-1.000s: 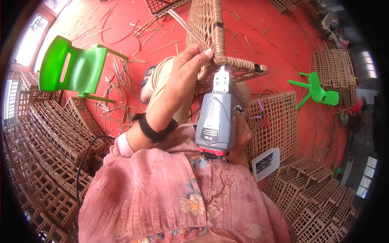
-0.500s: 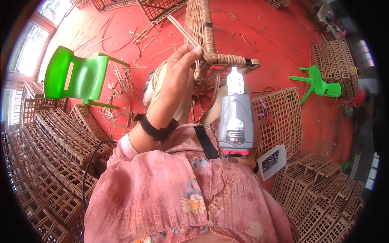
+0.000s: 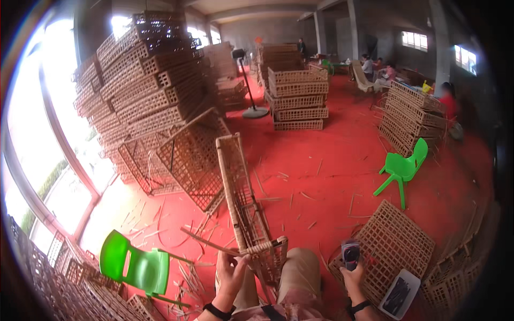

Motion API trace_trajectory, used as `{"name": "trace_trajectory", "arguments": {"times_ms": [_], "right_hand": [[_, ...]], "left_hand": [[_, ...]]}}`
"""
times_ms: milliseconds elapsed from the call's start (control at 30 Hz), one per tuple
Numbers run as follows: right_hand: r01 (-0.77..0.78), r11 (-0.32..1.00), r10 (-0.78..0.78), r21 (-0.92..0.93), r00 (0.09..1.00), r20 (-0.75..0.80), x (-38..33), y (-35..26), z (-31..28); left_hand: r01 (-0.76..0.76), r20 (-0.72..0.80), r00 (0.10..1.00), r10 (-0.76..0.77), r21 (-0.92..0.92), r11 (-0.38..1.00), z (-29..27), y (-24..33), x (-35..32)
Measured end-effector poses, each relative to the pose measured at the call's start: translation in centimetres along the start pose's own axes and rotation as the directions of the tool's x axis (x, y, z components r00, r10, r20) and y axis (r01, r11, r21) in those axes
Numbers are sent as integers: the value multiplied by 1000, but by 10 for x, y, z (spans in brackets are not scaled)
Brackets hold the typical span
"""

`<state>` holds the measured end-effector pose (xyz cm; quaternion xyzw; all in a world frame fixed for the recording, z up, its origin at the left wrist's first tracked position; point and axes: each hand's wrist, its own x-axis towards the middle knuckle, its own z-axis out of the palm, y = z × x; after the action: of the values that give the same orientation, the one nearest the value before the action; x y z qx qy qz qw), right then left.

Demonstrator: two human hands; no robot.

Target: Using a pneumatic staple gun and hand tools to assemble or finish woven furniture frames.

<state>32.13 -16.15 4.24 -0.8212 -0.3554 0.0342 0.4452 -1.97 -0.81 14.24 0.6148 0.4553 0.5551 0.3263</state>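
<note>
My left hand (image 3: 231, 272) is closed in a pinch at the near corner of a long, narrow wicker frame (image 3: 230, 187), on the cane strip wound round it. A loose cane strip (image 3: 206, 241) sticks out to the left beside my fingers. The frame leans up and away from me, its near end between my knees. Off to the right, apart from the frame, my right hand (image 3: 353, 277) is wrapped round a grey and dark handheld power tool (image 3: 350, 254). The tool points away from me; its exact kind is unclear.
A lattice panel (image 3: 399, 235) and a white tray of dark strips (image 3: 400, 291) lie at my right. Green plastic chairs stand at left (image 3: 142, 267) and right (image 3: 404, 167). Stacked wicker baskets (image 3: 139, 80) rise far left. Cane scraps litter the red floor. People sit far right.
My view has tilted up from my lap to the room. The power tool has moved from beside the frame's corner to the right, in my right hand. My left hand stays at the corner.
</note>
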Motion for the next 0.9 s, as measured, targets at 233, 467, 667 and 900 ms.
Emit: {"name": "trace_trajectory", "arguments": {"times_ms": [233,467,667,900], "right_hand": [[-559,767,506,315,829,237,10,166,9],[-741,665,703,92,663,255,44,129,-43],[-388,753,322,-531,922,-216,33,299,-6],[-665,699,673,-262,736,-74,70,259,-16]], "left_hand": [[-84,-35,996,86,73,994,-1,-13,7],[71,-14,997,-72,-70,995,1,-2,13],[86,39,996,-83,-95,992,10,6,14],[104,-12,994,-104,-12,994,-1,23,-5]]}}
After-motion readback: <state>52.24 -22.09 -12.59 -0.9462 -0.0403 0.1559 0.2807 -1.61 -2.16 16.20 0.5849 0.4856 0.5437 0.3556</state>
